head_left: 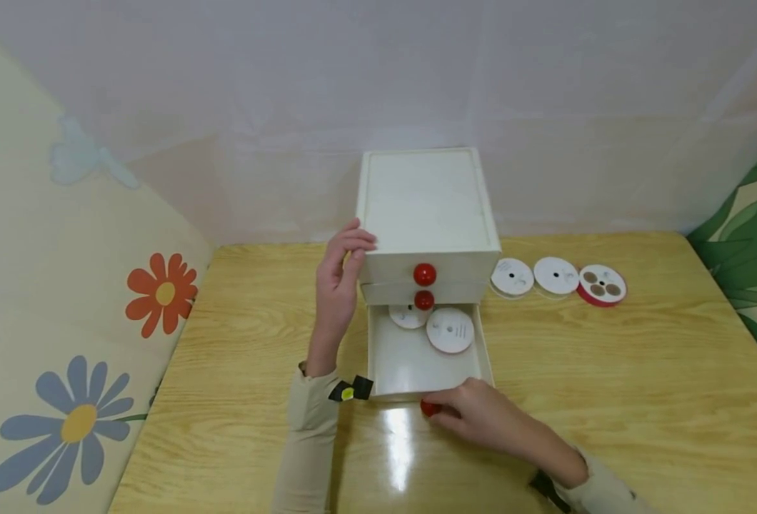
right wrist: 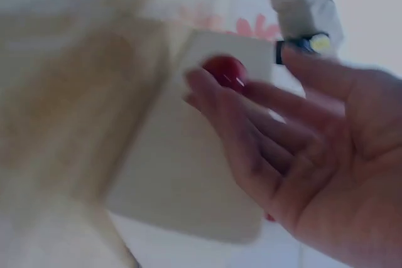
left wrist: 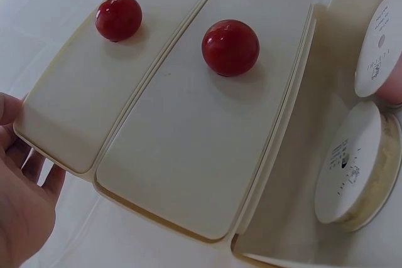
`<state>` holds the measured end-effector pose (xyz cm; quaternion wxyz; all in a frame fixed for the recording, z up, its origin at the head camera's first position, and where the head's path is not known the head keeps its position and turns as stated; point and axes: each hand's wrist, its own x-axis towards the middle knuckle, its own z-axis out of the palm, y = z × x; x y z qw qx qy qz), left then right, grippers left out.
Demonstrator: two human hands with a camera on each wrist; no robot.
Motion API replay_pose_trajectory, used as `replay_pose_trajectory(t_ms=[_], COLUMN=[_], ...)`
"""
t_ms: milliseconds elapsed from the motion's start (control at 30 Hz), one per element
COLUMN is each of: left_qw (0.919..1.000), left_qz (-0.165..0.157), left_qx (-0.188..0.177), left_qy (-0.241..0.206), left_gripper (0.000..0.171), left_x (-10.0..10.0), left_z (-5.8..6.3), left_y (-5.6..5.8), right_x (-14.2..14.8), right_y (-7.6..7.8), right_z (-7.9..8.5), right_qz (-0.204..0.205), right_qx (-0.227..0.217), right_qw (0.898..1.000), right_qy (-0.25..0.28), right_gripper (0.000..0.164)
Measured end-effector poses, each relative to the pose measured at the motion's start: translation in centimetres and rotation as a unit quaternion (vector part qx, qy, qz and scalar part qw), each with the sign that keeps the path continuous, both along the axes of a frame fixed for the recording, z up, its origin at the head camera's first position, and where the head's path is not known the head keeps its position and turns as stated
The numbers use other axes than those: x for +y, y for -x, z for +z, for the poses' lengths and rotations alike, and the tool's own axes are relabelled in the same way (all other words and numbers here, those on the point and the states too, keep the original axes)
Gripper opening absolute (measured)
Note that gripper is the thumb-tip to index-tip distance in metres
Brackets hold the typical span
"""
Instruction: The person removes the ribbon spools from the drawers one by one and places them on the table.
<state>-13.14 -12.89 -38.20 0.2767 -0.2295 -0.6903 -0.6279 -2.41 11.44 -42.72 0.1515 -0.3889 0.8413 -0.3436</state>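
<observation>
A white drawer unit [head_left: 426,203] stands on the table with red ball knobs. Its bottom drawer [head_left: 410,368] is pulled out and contains a ribbon spool [head_left: 450,330] with a pink edge, plus a second, cream one [left wrist: 352,167] partly under the drawer above. My left hand [head_left: 340,278] rests against the left front corner of the unit, fingertips on its top edge. At the front of the open drawer, my right hand [head_left: 484,414] pinches the bottom knob [head_left: 428,407] between thumb and finger. The right wrist view is blurred; the same knob [right wrist: 225,72] shows at the fingers.
Right of the unit, a white spool [head_left: 511,277], another white spool [head_left: 555,276] and a red-edged spool [head_left: 602,283] lie in a row on the wooden table [head_left: 610,371]. A pale wall [head_left: 288,107] rises behind, and a flower-printed panel [head_left: 63,285] borders the left.
</observation>
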Motion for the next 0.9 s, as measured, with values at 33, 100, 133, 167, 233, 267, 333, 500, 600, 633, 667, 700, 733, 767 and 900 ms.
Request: replay_pose_trajectory(t_ms=[33, 100, 133, 167, 233, 267, 333, 500, 600, 633, 667, 700, 733, 767, 900], left_qw=[1.0000, 1.0000, 1.0000, 1.0000, 1.0000, 1.0000, 1.0000, 1.0000, 1.0000, 1.0000, 0.9999, 0.9999, 0.9999, 0.9999, 0.9999], left_qz=[0.000, -0.001, -0.002, -0.003, -0.005, -0.006, -0.005, -0.004, -0.004, -0.004, -0.004, -0.005, -0.006, -0.006, -0.006], left_qx=[0.001, 0.002, 0.002, 0.003, 0.005, 0.005, 0.006, 0.004, 0.004, 0.004, 0.005, 0.006, 0.006, 0.007, 0.008], left_qy=[0.001, 0.003, 0.003, 0.004, 0.005, 0.005, 0.006, 0.007, 0.007, 0.008, 0.008, 0.008, 0.008, 0.009, 0.009], left_gripper=[0.017, 0.018, 0.018, 0.018, 0.018, 0.018, 0.019, 0.019, 0.018, 0.018, 0.018, 0.018, 0.018, 0.018, 0.019], left_x=[0.0, 0.0, 0.0, -0.1, -0.1, -0.1, -0.1, 0.0, 0.0, 0.0, 0.0, 0.0, 0.0, 0.0, -0.1], left_z=[0.0, 0.0, 0.1, 0.1, 0.1, 0.2, 0.1, 0.1, 0.1, 0.1, 0.2, 0.2, 0.2, 0.2, 0.2], left_y=[0.0, -0.1, 0.0, 0.0, 0.0, 0.0, 0.0, 0.0, -0.1, -0.1, -0.1, -0.1, -0.1, 0.0, 0.0], right_x=[0.1, 0.4, 0.4, 0.5, 0.5, 0.5, 0.4, 0.2, 0.2, 0.1, 0.0, -0.1, -0.2, -0.2, -0.5], right_y=[0.1, 0.4, 0.6, 0.9, 1.4, 1.7, 2.3, 4.2, 5.0, 5.1, 5.3, 5.5, 5.6, 5.7, 6.2], right_z=[0.2, 0.7, 1.0, 1.2, 1.5, 1.6, 1.6, 1.2, 0.8, 0.6, 0.5, 0.3, 0.1, -0.1, -0.8], right_qz=[0.010, 0.019, 0.015, 0.008, -0.016, -0.031, -0.061, -0.104, -0.111, -0.112, -0.112, -0.112, -0.110, -0.109, -0.098], right_qx=[-0.013, -0.039, -0.053, -0.062, -0.060, -0.049, -0.021, 0.049, 0.077, 0.084, 0.095, 0.104, 0.113, 0.119, 0.142], right_qw=[1.000, 0.999, 0.998, 0.998, 0.997, 0.996, 0.995, 0.993, 0.991, 0.990, 0.989, 0.987, 0.986, 0.985, 0.982], right_qy=[0.000, 0.009, 0.018, 0.029, 0.053, 0.062, 0.070, 0.028, -0.010, -0.020, -0.030, -0.039, -0.048, -0.056, -0.074], right_gripper=[0.016, 0.017, 0.019, 0.019, 0.018, 0.017, 0.014, 0.024, 0.041, 0.047, 0.052, 0.056, 0.060, 0.063, 0.069])
